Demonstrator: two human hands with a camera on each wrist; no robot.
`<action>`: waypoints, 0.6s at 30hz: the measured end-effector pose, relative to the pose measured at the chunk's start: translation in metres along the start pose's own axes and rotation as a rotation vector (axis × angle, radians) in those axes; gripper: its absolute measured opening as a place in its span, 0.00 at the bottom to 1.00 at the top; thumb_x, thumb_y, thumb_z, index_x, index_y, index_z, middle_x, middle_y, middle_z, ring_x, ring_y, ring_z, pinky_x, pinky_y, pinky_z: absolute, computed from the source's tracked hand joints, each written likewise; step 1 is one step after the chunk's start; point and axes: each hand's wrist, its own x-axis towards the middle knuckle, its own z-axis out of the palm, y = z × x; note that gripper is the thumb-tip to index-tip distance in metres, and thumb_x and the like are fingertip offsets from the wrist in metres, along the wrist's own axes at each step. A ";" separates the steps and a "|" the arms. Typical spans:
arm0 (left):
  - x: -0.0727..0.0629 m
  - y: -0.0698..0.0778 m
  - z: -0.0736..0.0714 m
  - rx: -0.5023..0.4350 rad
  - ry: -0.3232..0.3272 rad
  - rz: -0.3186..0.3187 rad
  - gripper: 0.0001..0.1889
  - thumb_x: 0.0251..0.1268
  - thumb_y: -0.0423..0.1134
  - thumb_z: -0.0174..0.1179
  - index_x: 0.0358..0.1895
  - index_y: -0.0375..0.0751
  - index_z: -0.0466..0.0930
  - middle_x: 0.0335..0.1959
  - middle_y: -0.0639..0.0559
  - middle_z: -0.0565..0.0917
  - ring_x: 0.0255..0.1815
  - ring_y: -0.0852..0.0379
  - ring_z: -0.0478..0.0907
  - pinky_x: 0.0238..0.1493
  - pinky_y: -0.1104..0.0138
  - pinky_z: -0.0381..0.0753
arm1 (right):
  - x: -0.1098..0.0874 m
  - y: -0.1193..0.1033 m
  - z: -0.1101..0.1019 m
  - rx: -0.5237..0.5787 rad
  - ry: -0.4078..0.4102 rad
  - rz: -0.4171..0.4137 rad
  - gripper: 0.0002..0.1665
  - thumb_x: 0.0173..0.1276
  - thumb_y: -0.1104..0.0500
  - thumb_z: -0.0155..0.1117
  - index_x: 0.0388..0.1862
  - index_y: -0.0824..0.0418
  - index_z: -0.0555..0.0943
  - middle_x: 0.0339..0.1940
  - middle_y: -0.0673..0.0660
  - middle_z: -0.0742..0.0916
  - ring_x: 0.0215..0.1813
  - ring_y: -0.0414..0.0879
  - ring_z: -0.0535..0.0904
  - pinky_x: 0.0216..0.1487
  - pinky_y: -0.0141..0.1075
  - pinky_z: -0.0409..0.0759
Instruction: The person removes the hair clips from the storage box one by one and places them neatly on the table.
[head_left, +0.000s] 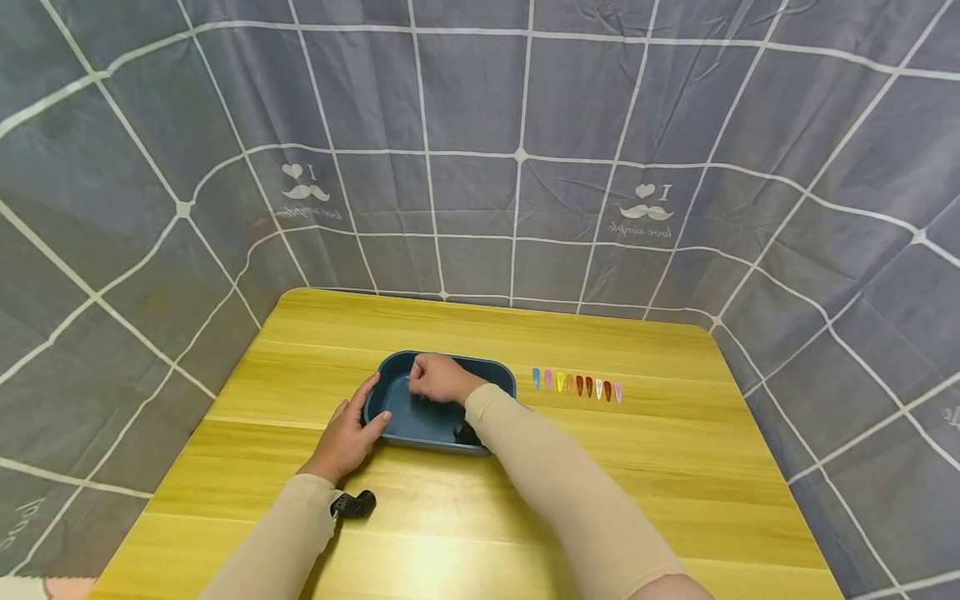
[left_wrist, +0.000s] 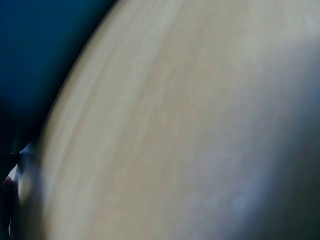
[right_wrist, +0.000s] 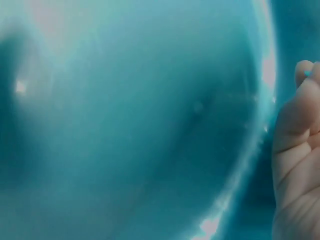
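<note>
A dark blue rectangular bin point(head_left: 427, 417) sits on the wooden table. My left hand point(head_left: 345, 437) rests at its left end, fingers fairly straight along the outer side and the thumb over the front rim. My right hand point(head_left: 442, 379) is inside the bin, fingers curled in with the thumb against them. In the right wrist view a small bright-blue thing point(right_wrist: 307, 73) shows between the fingertips; most of it is hidden, and I cannot tell its kind. The forearm crosses the bin's right side and covers part of its inside.
To the right of the bin, several snap hair clips point(head_left: 578, 385) lie in a row in blue, pink, yellow, orange, red and white. Grey checked curtains point(head_left: 480, 192) surround the table point(head_left: 675, 467) at the back and sides. A black wrist camera point(head_left: 354, 505) is strapped to the left wrist.
</note>
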 end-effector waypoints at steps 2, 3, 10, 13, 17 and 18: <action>0.000 -0.001 0.001 -0.006 -0.004 0.002 0.39 0.81 0.56 0.54 0.87 0.61 0.47 0.84 0.37 0.62 0.82 0.20 0.51 0.77 0.27 0.56 | -0.001 0.001 -0.004 0.021 0.004 0.004 0.07 0.74 0.61 0.65 0.33 0.55 0.81 0.24 0.49 0.85 0.26 0.42 0.81 0.30 0.31 0.81; 0.000 -0.002 0.001 -0.010 -0.006 0.003 0.39 0.81 0.56 0.54 0.87 0.61 0.47 0.84 0.37 0.61 0.82 0.20 0.50 0.78 0.27 0.54 | -0.002 0.001 -0.007 0.030 0.006 0.003 0.07 0.73 0.61 0.65 0.32 0.55 0.81 0.24 0.49 0.85 0.26 0.42 0.82 0.30 0.32 0.81; 0.000 -0.003 0.001 -0.015 -0.008 0.016 0.39 0.82 0.57 0.53 0.87 0.59 0.47 0.85 0.37 0.59 0.82 0.20 0.51 0.79 0.28 0.49 | -0.012 0.004 -0.021 0.131 0.038 -0.015 0.06 0.71 0.66 0.64 0.34 0.59 0.77 0.22 0.50 0.82 0.26 0.43 0.81 0.31 0.34 0.84; 0.000 -0.003 0.001 -0.017 -0.006 0.023 0.39 0.82 0.57 0.53 0.87 0.59 0.47 0.85 0.37 0.59 0.82 0.21 0.52 0.80 0.29 0.48 | -0.016 0.006 -0.025 0.191 0.044 -0.014 0.02 0.70 0.67 0.63 0.39 0.62 0.79 0.22 0.53 0.81 0.25 0.44 0.79 0.31 0.34 0.82; -0.001 -0.001 0.000 -0.024 -0.014 0.018 0.38 0.82 0.56 0.53 0.87 0.59 0.47 0.85 0.37 0.58 0.83 0.19 0.49 0.79 0.26 0.48 | -0.021 0.010 -0.030 0.191 0.043 -0.006 0.12 0.74 0.64 0.60 0.49 0.63 0.87 0.31 0.57 0.88 0.25 0.43 0.78 0.31 0.34 0.80; -0.001 0.000 0.000 -0.023 -0.016 0.014 0.38 0.82 0.56 0.53 0.87 0.60 0.47 0.85 0.37 0.58 0.83 0.19 0.48 0.78 0.25 0.48 | -0.022 0.010 -0.031 0.182 0.041 -0.002 0.14 0.76 0.63 0.59 0.52 0.62 0.89 0.33 0.59 0.88 0.25 0.43 0.78 0.31 0.34 0.80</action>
